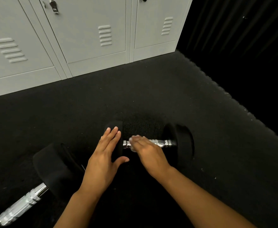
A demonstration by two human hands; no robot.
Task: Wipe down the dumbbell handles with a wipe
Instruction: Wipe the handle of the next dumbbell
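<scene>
While lying on black floor (151,89) near lockers (89,38), dumbbell (182,142) steadied at left head by flat-fingered left hand (104,155); right hand (147,149) presses wipe (133,144) on chrome handle (163,143), grip unclear.

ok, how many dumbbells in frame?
2. One dumbbell lies centre frame: left hand rests on its left head, right hand presses a wipe on the handle. A second dumbbell lies lower left, partly cropped. More could be out of view.
</scene>
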